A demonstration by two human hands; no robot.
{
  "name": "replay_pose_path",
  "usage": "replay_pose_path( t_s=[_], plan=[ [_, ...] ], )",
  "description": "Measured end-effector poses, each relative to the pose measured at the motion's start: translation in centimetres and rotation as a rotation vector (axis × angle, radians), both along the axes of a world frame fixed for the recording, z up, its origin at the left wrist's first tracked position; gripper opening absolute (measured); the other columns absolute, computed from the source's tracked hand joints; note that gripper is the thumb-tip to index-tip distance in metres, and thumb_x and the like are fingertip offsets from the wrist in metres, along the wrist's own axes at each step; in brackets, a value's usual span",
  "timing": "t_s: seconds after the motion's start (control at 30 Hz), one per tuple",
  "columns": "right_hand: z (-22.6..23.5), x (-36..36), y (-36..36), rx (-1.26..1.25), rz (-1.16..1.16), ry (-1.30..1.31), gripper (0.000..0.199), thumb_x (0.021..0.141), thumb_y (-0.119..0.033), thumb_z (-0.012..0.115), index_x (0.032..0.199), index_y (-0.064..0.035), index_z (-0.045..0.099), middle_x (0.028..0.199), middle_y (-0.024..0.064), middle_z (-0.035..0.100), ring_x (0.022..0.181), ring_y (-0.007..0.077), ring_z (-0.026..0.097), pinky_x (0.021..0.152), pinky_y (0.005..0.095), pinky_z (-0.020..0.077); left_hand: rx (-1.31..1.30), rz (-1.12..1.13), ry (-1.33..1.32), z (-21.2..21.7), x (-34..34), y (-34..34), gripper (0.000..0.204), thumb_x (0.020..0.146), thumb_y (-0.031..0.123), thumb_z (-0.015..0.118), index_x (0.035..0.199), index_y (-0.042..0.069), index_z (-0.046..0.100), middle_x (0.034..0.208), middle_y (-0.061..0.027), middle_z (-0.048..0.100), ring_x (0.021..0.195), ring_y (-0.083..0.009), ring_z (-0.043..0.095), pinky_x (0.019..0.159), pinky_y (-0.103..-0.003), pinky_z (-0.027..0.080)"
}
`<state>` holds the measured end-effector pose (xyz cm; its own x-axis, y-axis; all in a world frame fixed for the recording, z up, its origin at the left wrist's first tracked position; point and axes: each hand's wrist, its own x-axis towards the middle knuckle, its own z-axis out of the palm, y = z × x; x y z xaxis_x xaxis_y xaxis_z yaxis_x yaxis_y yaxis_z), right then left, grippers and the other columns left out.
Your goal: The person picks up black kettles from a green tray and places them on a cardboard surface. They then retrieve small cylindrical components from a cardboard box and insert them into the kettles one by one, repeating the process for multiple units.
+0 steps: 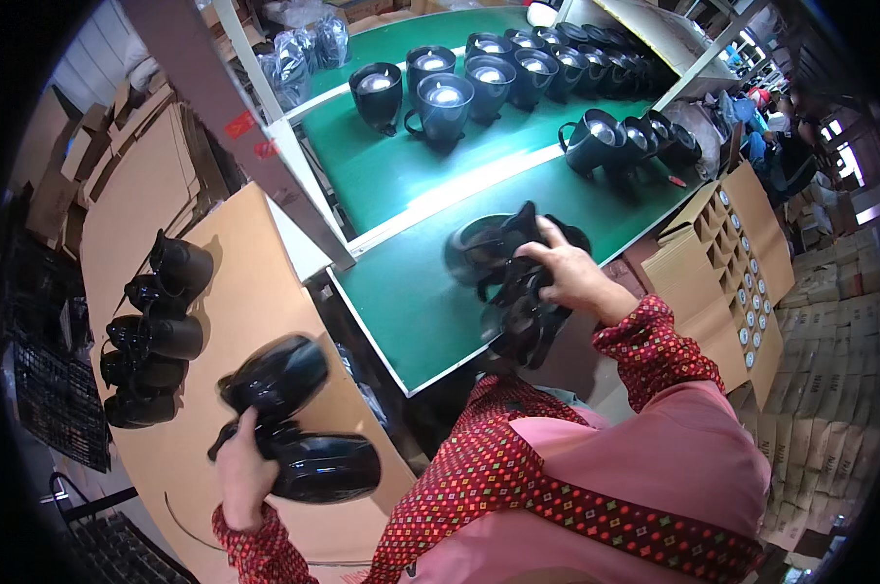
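Note:
My left hand [245, 462] is closed around the handles of two glossy black mugs, an upper mug [286, 375] and a lower mug [328, 467]. Both are tilted on their sides over the tan board. At the near edge of the green table, my right hand [571, 273] has its fingers curled over a cluster of black mugs [523, 316]. How many it grips is hard to tell, since they overlap and blur. One more dark mug [469, 253] shows at the left of that cluster.
Several black mugs [445, 97] stand in rows on the green table [382, 331], with a smaller group [596, 141] at its right. More black mugs [172, 336] line the tan board [250, 253]. A post [211, 107] rises between the surfaces. Right: an open divided carton [722, 234] and stacked cartons [829, 389].

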<state>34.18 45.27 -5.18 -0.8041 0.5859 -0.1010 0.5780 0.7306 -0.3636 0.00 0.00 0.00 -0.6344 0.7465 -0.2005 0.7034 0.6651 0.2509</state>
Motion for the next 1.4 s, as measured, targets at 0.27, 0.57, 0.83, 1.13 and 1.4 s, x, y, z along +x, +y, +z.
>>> replay_pose_path(
  t_s=[0.27,0.57,0.83,1.13,1.4],
  plan=[
    [-2.4,13.7,12.8,0.079,-0.292,0.009,0.064,0.069,-0.001,0.079,0.128,-0.0216,0.065,0.168,0.0224,0.03,0.118,0.0489,0.066,0.103,0.0493,0.0557,0.012,-0.686,0.17,-0.4,11.6,25.6,0.075,0.07,0.01,0.081,0.142,0.016,0.058,0.087,-0.0148,0.07,0.085,-0.0343,0.07,0.08,-0.046,0.052],
    [-2.5,19.3,24.0,0.013,-0.343,-0.033,0.08,0.071,0.008,0.074,0.143,-0.0219,0.061,0.173,0.0191,0.023,0.132,0.0462,0.059,0.109,0.0455,0.0536,-0.039,-0.876,0.144,-6.4,22.7,52.5,0.063,0.085,0.008,0.072,0.146,0.015,0.057,0.092,-0.015,0.075,0.092,-0.036,0.074,0.085,-0.047,0.051],
    [-4.2,21.6,27.6,0.029,-0.469,0.195,0.102,0.068,0.008,0.073,0.157,-0.0323,0.044,0.172,0.0212,0.019,0.119,0.0494,0.065,0.099,0.0496,0.0576,-0.006,-0.645,-0.005,-7.9,26.6,58.5,0.112,0.078,0.041,0.088,0.165,0.003,0.028,0.117,-0.0287,0.066,0.112,-0.0416,0.064,0.099,-0.051,0.046],
    [-3.0,25.9,32.5,-0.027,-0.176,0.058,0.121,0.057,-0.027,0.098,0.163,-0.023,0.04,0.17,0.0286,0.024,0.152,0.0479,0.035,0.12,0.0503,0.041,0.499,-0.541,-0.139,-8.8,27.9,56.2,0.089,0.079,0.042,0.088,0.146,-0.001,0.047,0.138,-0.0307,0.052,0.132,-0.0492,0.049,0.115,-0.056,0.038],
    [-11.3,31.8,43.8,0.217,-0.209,0.265,0.06,0.105,-0.03,0.067,0.155,-0.0026,0.048,0.152,0.0231,0.052,0.142,0.0385,0.046,0.12,0.0466,0.0351,0.616,-0.3,-0.394,-17.3,23.2,47.0,0.065,0.094,0.027,0.076,0.147,0.003,0.049,0.15,-0.0272,0.048,0.138,-0.045,0.05,0.116,-0.05,0.044]
  ],
)
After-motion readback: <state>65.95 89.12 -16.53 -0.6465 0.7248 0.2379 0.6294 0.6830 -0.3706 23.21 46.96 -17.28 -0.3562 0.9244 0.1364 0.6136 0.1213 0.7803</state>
